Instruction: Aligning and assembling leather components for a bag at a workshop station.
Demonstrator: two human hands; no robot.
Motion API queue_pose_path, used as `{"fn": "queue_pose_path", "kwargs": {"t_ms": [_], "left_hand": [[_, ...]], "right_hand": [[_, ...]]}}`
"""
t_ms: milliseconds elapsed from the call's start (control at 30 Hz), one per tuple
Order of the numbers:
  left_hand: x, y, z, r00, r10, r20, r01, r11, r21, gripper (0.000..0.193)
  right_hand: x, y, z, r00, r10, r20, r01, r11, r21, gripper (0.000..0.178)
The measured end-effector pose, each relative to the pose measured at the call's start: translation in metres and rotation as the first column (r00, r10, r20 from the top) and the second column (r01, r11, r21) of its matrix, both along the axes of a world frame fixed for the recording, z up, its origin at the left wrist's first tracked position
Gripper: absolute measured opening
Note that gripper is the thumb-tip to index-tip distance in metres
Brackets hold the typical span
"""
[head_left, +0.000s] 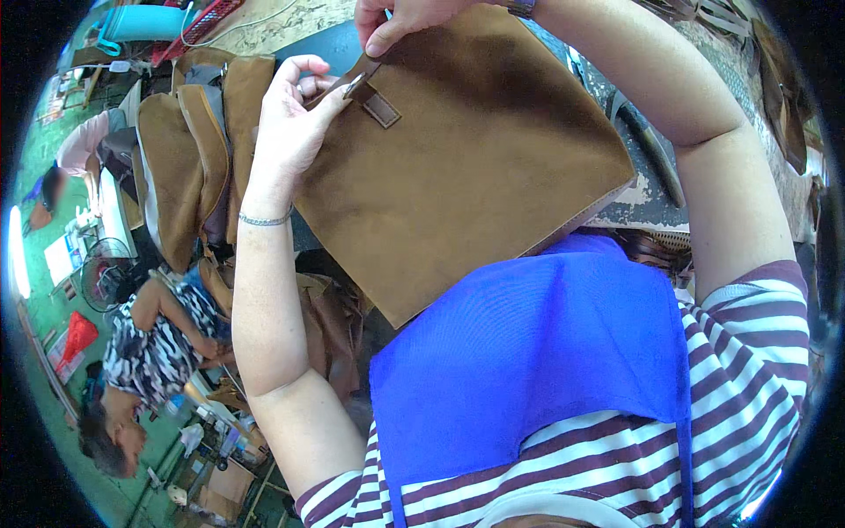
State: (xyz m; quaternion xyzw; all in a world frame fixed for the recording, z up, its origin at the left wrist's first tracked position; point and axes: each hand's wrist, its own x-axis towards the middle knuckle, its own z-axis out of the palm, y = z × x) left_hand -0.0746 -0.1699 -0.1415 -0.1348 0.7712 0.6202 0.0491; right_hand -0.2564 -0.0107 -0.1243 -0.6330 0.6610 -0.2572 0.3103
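A large brown suede bag (pixel 475 167) lies slanted over the work table, its near corner hanging close to my apron. By its upper left edge a small stitched leather tab (pixel 381 109) shows. My left hand (pixel 299 114) is closed on the bag's edge beside this tab, thumb on top. From above, my right hand (pixel 409 25) pinches a narrow dark leather strap (pixel 366 69) between thumb and fingers. A small shiny bit shows at my left thumb tip; I cannot make out what it is.
Several brown suede pieces (pixel 189 150) are piled left of the bag. A curved dark strip (pixel 651 150) lies on the table at right. A red basket (pixel 198 26) and a turquoise roll (pixel 145 24) are at the far left. Another person (pixel 154 352) sits at left, near a fan (pixel 106 273).
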Motion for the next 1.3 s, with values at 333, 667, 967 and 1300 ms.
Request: {"fn": "queue_pose_path", "kwargs": {"t_ms": [333, 667, 967, 1300], "left_hand": [[-0.004, 0.009, 0.006, 1.0, -0.011, 0.008, 0.011, 1.0, -0.022, 0.031], [-0.01, 0.002, 0.015, 0.984, -0.126, 0.128, 0.142, 0.982, -0.125, 0.021], [-0.017, 0.007, 0.025, 0.985, -0.106, 0.136, 0.112, 0.993, -0.04, 0.035], [-0.026, 0.009, 0.01, 0.994, -0.079, 0.075, 0.088, 0.99, -0.114, 0.044]], "right_hand": [[0.002, 0.007, 0.006, 0.998, -0.003, -0.058, 0.006, 0.999, 0.053, 0.028], [0.002, 0.003, 0.006, 0.999, 0.05, 0.0, -0.05, 0.997, 0.066, 0.028], [0.005, 0.012, 0.007, 1.0, -0.005, -0.021, 0.006, 0.999, 0.044, 0.026], [0.008, 0.018, -0.003, 0.998, -0.055, -0.021, 0.053, 0.996, -0.071, 0.025]]}}
